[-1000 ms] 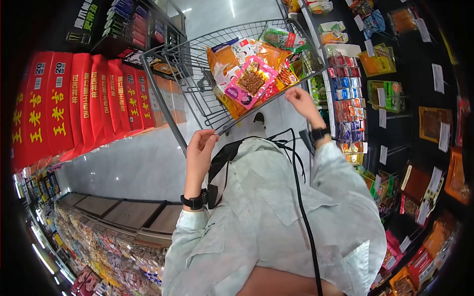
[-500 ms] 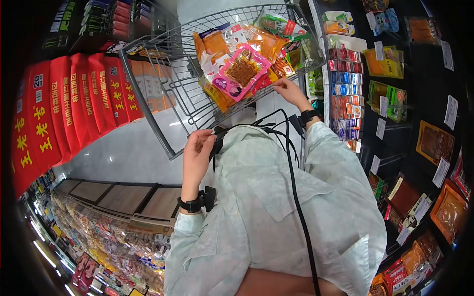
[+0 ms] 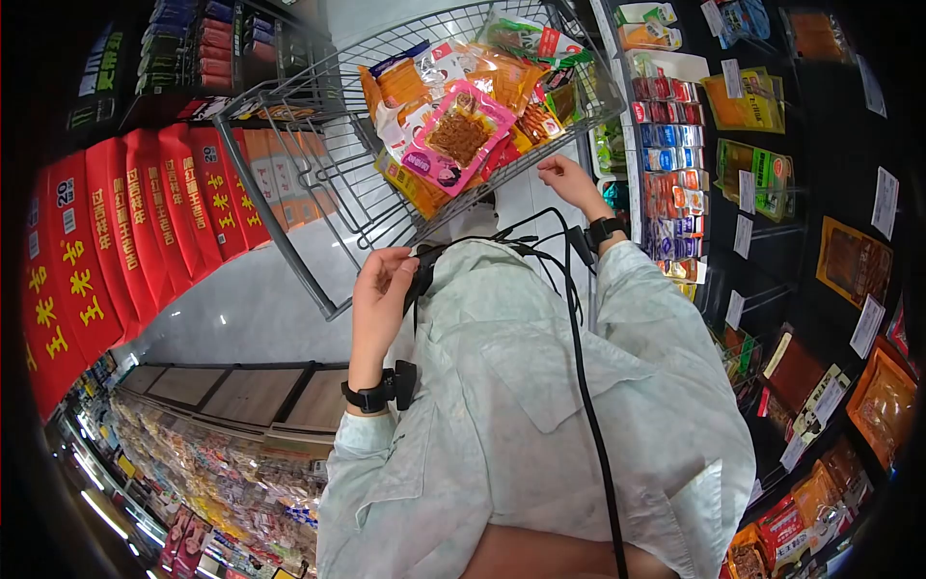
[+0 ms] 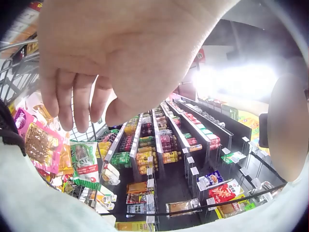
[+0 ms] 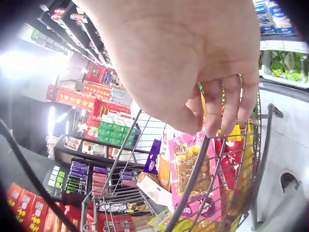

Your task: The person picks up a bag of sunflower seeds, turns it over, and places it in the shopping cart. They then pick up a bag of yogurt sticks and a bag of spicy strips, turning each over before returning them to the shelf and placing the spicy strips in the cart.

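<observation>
A wire shopping cart [image 3: 275, 217] stands in front of me, holding several bags of packaged snacks. On top lies a pink snack packet [image 3: 461, 138] with a clear window showing brown food. My right hand [image 3: 576, 188] is at the cart's near rim with relaxed fingers, fingertips right at the bar; in the right wrist view the fingers [image 5: 231, 99] overlap the rim. Left of the cart's near side, my left hand [image 3: 381, 294] hangs loosely bent in front of my body and holds nothing. A green-and-white snack bag [image 4: 85, 164] shows below its fingers in the left wrist view.
Red gift boxes [image 3: 125, 222] are stacked at the left. A dark shelf rack [image 3: 805, 261] with hanging snack packs runs along the right, close to the right arm. Small packets [image 3: 670, 159] fill a strip beside the cart. Black cables [image 3: 579, 376] hang down my front.
The cart has shifted up and left in the head view. My right hand has moved forward to its rim, while the left hand has stayed nearly in place, drifting slightly left.
</observation>
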Tool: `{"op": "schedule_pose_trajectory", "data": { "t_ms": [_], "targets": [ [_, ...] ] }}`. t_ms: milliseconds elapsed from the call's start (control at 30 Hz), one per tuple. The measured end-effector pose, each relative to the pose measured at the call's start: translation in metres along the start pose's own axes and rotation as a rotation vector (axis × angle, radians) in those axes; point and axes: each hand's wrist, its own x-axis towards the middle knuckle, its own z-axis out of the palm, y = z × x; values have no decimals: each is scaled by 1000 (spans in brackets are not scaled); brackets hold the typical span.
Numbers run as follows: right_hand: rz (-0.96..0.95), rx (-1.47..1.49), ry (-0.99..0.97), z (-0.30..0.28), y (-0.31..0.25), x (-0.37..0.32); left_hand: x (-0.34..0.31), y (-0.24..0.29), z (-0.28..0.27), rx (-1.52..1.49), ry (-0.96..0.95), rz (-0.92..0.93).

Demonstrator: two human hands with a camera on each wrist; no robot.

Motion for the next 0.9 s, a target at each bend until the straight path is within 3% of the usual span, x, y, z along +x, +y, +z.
{"op": "schedule_pose_trajectory", "data": {
  "t_ms": [300, 500, 633, 767, 900],
  "targets": [
    [-15, 66, 38, 0, -21, 15, 2, -3, 0, -9, 29, 18],
    [-133, -33, 8, 11, -52, 81, -6, -10, -6, -30, 92, 20],
    [94, -158, -31, 39, -22, 148, -14, -9, -9, -2, 126, 0],
    [96, -134, -32, 70, 19, 197, -25, -10, -10, 9, 176, -32],
    [179, 197, 108, 80, 19, 194, -36, -16, -15, -35, 240, -41]
  ]
}}
